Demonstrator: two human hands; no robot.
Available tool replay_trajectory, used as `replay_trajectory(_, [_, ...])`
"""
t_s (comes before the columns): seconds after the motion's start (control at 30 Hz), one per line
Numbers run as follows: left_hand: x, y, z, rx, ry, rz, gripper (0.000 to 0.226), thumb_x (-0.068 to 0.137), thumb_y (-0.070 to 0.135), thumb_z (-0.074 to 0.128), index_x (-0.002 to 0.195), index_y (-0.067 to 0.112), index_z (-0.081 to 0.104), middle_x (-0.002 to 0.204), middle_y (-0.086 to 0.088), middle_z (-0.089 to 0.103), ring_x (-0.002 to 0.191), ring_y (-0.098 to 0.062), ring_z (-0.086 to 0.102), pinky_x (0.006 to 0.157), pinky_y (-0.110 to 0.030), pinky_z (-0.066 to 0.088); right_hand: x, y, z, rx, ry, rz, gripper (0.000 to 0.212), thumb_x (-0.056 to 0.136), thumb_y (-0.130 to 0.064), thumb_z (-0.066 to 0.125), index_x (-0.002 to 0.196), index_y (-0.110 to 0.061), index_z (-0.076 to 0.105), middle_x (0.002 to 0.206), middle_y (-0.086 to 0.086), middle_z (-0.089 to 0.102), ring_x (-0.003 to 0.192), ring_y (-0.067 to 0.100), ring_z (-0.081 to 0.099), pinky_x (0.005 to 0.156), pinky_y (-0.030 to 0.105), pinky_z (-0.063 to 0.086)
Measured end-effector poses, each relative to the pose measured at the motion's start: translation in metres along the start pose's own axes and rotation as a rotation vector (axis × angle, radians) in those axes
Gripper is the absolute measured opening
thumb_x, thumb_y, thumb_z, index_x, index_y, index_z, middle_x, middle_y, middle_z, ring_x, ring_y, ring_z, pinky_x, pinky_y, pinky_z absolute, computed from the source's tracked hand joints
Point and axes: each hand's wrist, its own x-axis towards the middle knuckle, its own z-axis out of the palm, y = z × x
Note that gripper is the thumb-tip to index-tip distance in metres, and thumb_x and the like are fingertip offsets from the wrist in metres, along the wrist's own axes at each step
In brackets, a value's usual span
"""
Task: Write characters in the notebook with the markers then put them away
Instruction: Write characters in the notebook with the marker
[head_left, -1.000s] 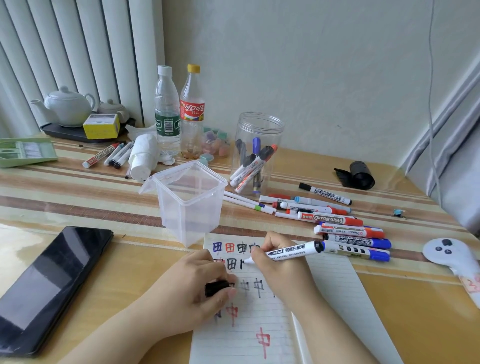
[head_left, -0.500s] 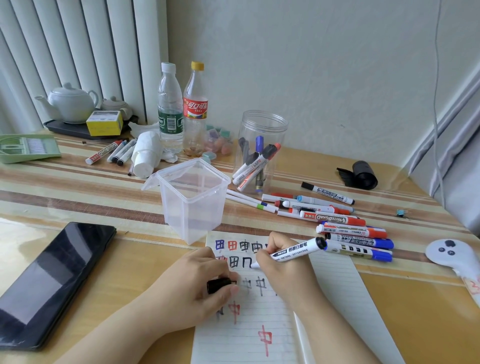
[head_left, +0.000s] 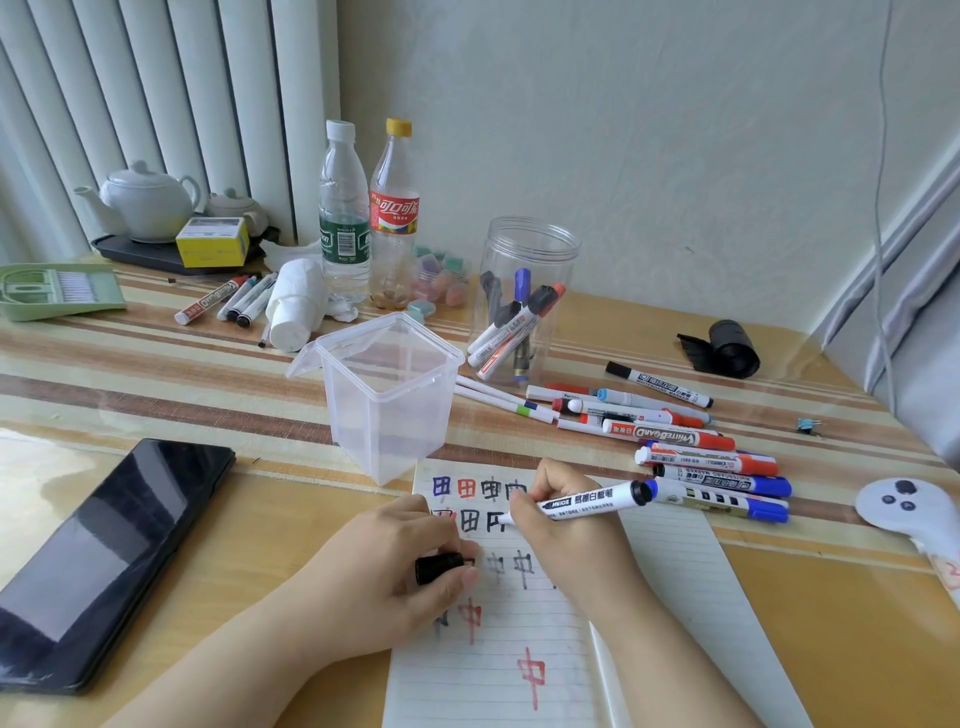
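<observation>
A black marker is pinched in the right hand, its tip set on the notebook in the second row. Its long axis runs from the tip at the left up to the right. The cap is pinched by the left hand, just near-left of the tip, so it is the nearer one for capping. Other markers lie on the counter to the far right.

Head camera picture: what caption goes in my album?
Right hand writes in the notebook with a marker; left hand holds its cap.

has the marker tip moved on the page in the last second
Yes. The marker tip has gone rightward along the notebook's second row, adding strokes to the third character.
</observation>
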Motion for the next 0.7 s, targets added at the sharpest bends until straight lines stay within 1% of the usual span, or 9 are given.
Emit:
replay_trajectory(0.07, [0.0,-0.001,0.001,-0.002,0.0,-0.006,0.025,0.082,0.046,0.051,0.093,0.03,0.068,0.07,0.027,0.049,0.075,0.005,0.047,0.065,-0.016,0.042,-0.001,-0.002,-0.001,0.0,-0.027,0.02,0.032,0.087,-0.007,0.058,0.063,-0.009,0.037,0.039,-0.011,0.033,0.032,0.001,0.036,0.036,0.017,0.022])
replay_trajectory(0.13, [-0.001,-0.003,0.002,-0.003,0.003,-0.016,0.027,0.082,0.047,0.05,0.093,0.03,0.068,0.071,0.023,0.052,0.075,0.004,0.047,0.065,-0.018,0.042,-0.002,-0.003,-0.001,0.006,-0.044,0.023,0.032,0.087,-0.005,0.057,0.063,-0.008,0.037,0.037,-0.012,0.034,0.034,-0.004,0.044,0.036,0.016,0.021])
replay_trajectory(0.23, [-0.001,-0.005,0.002,-0.01,0.005,-0.042,0.033,0.081,0.052,0.048,0.095,0.03,0.068,0.075,0.014,0.058,0.078,0.004,0.049,0.068,-0.021,0.044,-0.002,-0.001,0.0,-0.001,-0.038,0.02,0.034,0.086,-0.006,0.058,0.061,-0.011,0.036,0.037,-0.011,0.034,0.032,0.001,0.035,0.036,0.016,0.023])
replay_trajectory(0.3, [-0.002,-0.005,0.003,-0.015,0.005,-0.038,0.034,0.081,0.053,0.047,0.096,0.031,0.068,0.076,0.014,0.059,0.08,0.005,0.049,0.069,-0.017,0.043,0.0,0.001,0.001,0.003,-0.008,0.024,0.035,0.084,-0.005,0.058,0.059,-0.013,0.035,0.04,-0.01,0.033,0.034,0.004,0.028,0.036,0.017,0.023])
replay_trajectory(0.4, [-0.002,-0.007,0.004,-0.024,0.024,-0.061,0.034,0.078,0.058,0.048,0.097,0.036,0.065,0.081,0.013,0.06,0.081,0.003,0.052,0.07,-0.015,0.043,0.0,0.002,-0.001,0.047,0.054,-0.021,0.036,0.084,-0.005,0.059,0.058,-0.012,0.035,0.043,-0.009,0.033,0.039,0.004,0.028,0.04,0.016,0.025])
replay_trajectory(0.47, [0.0,-0.01,0.004,-0.054,0.072,-0.071,0.035,0.078,0.065,0.047,0.095,0.036,0.059,0.082,0.016,0.059,0.078,0.002,0.053,0.068,-0.012,0.042,-0.001,-0.001,-0.003,0.091,0.077,-0.078,0.036,0.086,-0.015,0.062,0.059,-0.012,0.038,0.045,-0.008,0.033,0.043,0.004,0.029,0.044,0.016,0.027])
replay_trajectory(0.57, [0.002,-0.013,0.002,-0.071,0.095,-0.058,0.036,0.084,0.069,0.032,0.095,0.038,0.047,0.081,0.02,0.054,0.073,0.006,0.049,0.062,-0.007,0.035,-0.005,-0.008,-0.005,0.185,0.009,-0.145,0.035,0.077,-0.04,0.06,0.06,-0.016,0.041,0.048,-0.004,0.037,0.047,0.007,0.032,0.048,0.017,0.029])
replay_trajectory(0.63, [0.002,-0.013,0.003,-0.031,0.068,-0.043,0.036,0.085,0.07,0.025,0.096,0.039,0.041,0.08,0.022,0.05,0.073,0.005,0.048,0.063,-0.009,0.036,-0.007,-0.012,-0.003,0.218,-0.055,-0.168,0.034,0.071,-0.045,0.056,0.06,-0.016,0.042,0.048,0.0,0.038,0.049,0.013,0.034,0.05,0.023,0.03])
replay_trajectory(0.7, [0.001,-0.012,0.005,-0.012,0.046,-0.036,0.037,0.086,0.069,0.022,0.094,0.037,0.039,0.08,0.018,0.051,0.073,-0.001,0.048,0.064,-0.014,0.038,-0.01,-0.014,-0.001,0.247,-0.084,-0.161,0.032,0.069,-0.044,0.056,0.059,-0.017,0.043,0.047,0.002,0.039,0.049,0.018,0.034,0.05,0.03,0.03])
